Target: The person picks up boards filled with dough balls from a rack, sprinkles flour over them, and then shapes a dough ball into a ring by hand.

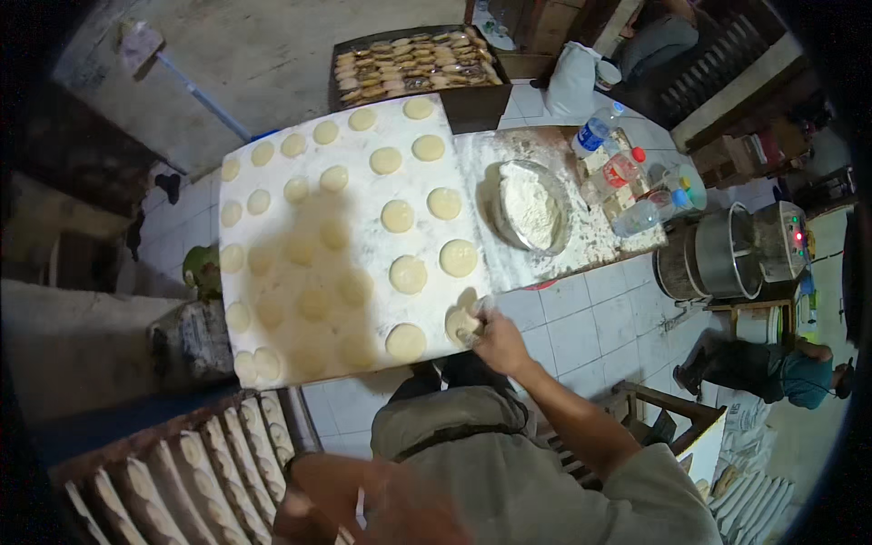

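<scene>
Right hand (pixel 498 343) at a dough disc (pixel 460 323), near right corner of the floured bench (pixel 363 238).
Fingers curve against the disc's right edge; whether they pinch it cannot be told. The left arm (pixel 331 481) is blurred at the near edge; its hand cannot be made out, state undetermined. Further pale discs (pixel 397 216) lie in rows to the left and far side, some in shadow. To the right: a metal bowl (pixel 500 223) of white flour (pixel 531 209), bottles (pixel 622 173) beyond.
</scene>
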Motion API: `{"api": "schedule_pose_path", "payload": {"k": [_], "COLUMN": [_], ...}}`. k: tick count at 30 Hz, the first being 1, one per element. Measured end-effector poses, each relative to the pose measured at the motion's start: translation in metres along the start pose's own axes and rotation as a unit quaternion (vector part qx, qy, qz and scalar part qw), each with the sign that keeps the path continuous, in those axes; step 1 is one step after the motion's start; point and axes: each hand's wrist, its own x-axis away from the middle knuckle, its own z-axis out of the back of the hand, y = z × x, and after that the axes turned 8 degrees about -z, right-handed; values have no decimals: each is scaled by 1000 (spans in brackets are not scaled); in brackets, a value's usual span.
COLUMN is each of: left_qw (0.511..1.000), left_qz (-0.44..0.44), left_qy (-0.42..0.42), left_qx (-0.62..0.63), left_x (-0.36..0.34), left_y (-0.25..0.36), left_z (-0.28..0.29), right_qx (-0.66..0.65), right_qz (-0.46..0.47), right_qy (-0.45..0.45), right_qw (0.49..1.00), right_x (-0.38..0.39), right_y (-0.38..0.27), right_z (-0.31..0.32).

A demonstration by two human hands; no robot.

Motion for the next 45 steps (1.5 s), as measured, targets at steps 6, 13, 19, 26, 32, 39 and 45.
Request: {"api": "schedule_pose_path", "payload": {"k": [6,13,19,26,32,39,45], "left_qw": [919,914,907,860,877,876,919], "left_qz": [157,93,100,118,41,15,70], "left_qy": [350,396,404,431,448,428,388], "left_qx": [-91,-11,-60,-246,168,221,25], "left_x": [-10,-21,-12,-6,-8,-15,-10], "left_y": [-108,-108,-118,-128,-139,-129,-143], "left_z": [27,33,23,14,31,41,41], "right_qx": [-289,-324,-288,-355,-474,-486,-398], "right_qz": [116,54,33,15,17,-3,-2], "right_qy": [-119,-95,-57,0,-71,-115,-64], "right_qw": [943,940,955,935,878,867,915], "right_x": [26,31,35,30,46,49,34], "right_y": [-55,-66,-51,-49,-47,-57,-16], "right_z": [37,43,24,-17,-17,-9,-37]}}
